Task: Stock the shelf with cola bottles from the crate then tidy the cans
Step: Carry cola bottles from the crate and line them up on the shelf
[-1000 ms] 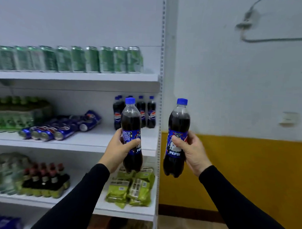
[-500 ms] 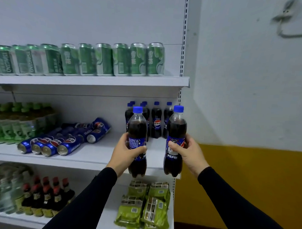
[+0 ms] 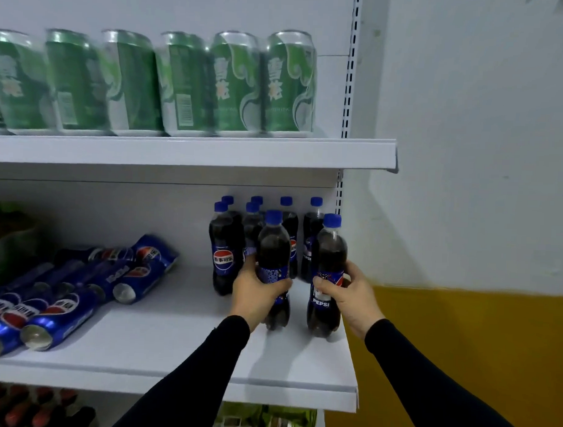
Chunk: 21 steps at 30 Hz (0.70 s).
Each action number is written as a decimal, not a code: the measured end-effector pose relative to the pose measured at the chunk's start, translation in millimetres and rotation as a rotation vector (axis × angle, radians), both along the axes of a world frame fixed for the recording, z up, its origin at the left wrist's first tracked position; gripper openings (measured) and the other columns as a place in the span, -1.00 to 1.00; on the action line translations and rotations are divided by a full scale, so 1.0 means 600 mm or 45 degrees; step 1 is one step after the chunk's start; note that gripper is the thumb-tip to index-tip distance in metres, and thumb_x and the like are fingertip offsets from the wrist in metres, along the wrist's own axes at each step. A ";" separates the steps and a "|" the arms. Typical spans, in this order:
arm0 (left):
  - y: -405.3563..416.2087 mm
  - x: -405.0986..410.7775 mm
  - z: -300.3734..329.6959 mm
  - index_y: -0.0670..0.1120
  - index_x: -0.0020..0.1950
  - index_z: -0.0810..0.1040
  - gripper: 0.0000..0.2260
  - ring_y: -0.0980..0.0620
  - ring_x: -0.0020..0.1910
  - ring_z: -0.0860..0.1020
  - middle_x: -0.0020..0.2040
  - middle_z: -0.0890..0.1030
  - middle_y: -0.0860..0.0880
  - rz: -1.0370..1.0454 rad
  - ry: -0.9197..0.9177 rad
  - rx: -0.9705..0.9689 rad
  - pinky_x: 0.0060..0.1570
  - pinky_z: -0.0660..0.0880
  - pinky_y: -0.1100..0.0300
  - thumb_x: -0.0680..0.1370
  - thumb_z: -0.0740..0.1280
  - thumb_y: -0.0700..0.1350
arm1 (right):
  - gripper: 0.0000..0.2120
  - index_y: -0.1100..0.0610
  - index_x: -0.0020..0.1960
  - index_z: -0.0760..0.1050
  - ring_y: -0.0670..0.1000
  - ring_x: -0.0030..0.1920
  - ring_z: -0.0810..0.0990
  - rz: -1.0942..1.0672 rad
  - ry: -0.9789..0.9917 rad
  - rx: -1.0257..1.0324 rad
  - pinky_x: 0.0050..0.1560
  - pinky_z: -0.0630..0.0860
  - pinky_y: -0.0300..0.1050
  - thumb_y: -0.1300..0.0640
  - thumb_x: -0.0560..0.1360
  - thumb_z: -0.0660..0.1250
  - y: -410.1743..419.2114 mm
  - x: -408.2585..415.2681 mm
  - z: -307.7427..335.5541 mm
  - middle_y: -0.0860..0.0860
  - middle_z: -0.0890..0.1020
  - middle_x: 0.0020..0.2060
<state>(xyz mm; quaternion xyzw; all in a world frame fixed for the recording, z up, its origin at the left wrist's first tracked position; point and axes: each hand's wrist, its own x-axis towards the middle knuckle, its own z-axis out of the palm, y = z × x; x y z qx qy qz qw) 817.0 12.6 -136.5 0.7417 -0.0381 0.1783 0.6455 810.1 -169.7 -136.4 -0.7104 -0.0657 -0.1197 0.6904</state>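
Note:
My left hand [image 3: 255,292] grips a cola bottle [image 3: 274,242] with a blue cap, its base on or just above the middle shelf [image 3: 180,344]. My right hand [image 3: 350,295] grips a second cola bottle [image 3: 328,247] beside it, near the shelf's right edge. Both bottles stand upright. Behind them several more cola bottles [image 3: 226,243] stand at the back of the shelf. Blue cola cans [image 3: 63,301] lie on their sides in a loose pile at the left of the same shelf. The crate is out of view.
A row of green cans [image 3: 182,82] stands on the upper shelf [image 3: 193,151]. Dark bottles with red caps [image 3: 27,409] and green packets [image 3: 266,420] sit on the shelf below. A white and yellow wall [image 3: 481,220] is to the right.
Both hands have carried their bottles forward and down onto the middle shelf, in front of the standing bottles. The camera has moved closer to the shelf.

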 end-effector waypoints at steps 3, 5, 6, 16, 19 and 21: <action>-0.003 0.049 -0.011 0.04 0.21 0.43 -0.48 0.20 -0.05 0.60 0.04 0.61 0.09 -0.022 0.036 0.000 -0.30 0.52 0.43 0.36 0.56 -0.24 | -0.63 -0.16 0.06 0.46 -0.07 0.04 0.63 -0.069 0.014 0.048 -0.07 0.52 -0.23 0.17 0.41 0.51 0.012 0.037 -0.013 -0.07 0.66 0.01; -0.005 0.078 -0.020 0.06 0.21 0.43 -0.47 0.19 -0.01 0.60 0.07 0.61 0.10 -0.027 0.058 0.014 -0.15 0.56 0.33 0.35 0.57 -0.21 | -0.63 -0.18 0.05 0.43 -0.10 0.04 0.62 -0.081 0.025 0.040 -0.12 0.50 -0.28 0.16 0.42 0.50 0.018 0.058 -0.018 -0.09 0.65 0.02; -0.007 0.089 -0.023 0.06 0.22 0.43 -0.47 0.19 0.00 0.60 0.07 0.60 0.12 -0.027 0.065 0.026 -0.08 0.55 0.31 0.35 0.57 -0.20 | -0.62 -0.19 0.05 0.43 -0.12 0.04 0.61 -0.084 0.020 0.036 -0.13 0.49 -0.29 0.17 0.42 0.50 0.020 0.068 -0.020 -0.10 0.64 0.02; -0.022 0.149 -0.048 0.09 0.29 0.42 -0.45 0.13 0.12 0.53 0.12 0.55 0.18 0.006 0.053 0.092 0.14 0.45 0.20 0.38 0.54 -0.13 | -0.50 -0.20 0.21 0.44 -0.04 0.14 0.59 -0.156 -0.030 -0.137 0.17 0.57 0.02 -0.07 0.33 0.54 0.031 0.139 -0.053 -0.04 0.59 0.15; -0.022 0.148 -0.054 0.09 0.38 0.37 -0.39 0.11 0.19 0.51 0.22 0.54 0.14 -0.009 0.055 0.119 0.21 0.48 0.10 0.40 0.53 -0.08 | -0.57 -0.21 0.17 0.43 -0.12 0.06 0.62 -0.107 -0.033 -0.139 0.05 0.61 -0.11 0.05 0.41 0.52 0.029 0.134 -0.057 -0.08 0.63 0.08; -0.020 0.144 -0.056 0.08 0.42 0.33 -0.35 0.08 0.23 0.50 0.29 0.52 0.11 -0.008 0.077 0.173 0.26 0.47 0.05 0.40 0.53 -0.05 | -0.56 -0.19 0.20 0.41 -0.21 0.00 0.61 -0.089 -0.035 -0.158 -0.06 0.60 -0.24 0.08 0.42 0.51 0.026 0.130 -0.058 -0.12 0.62 0.06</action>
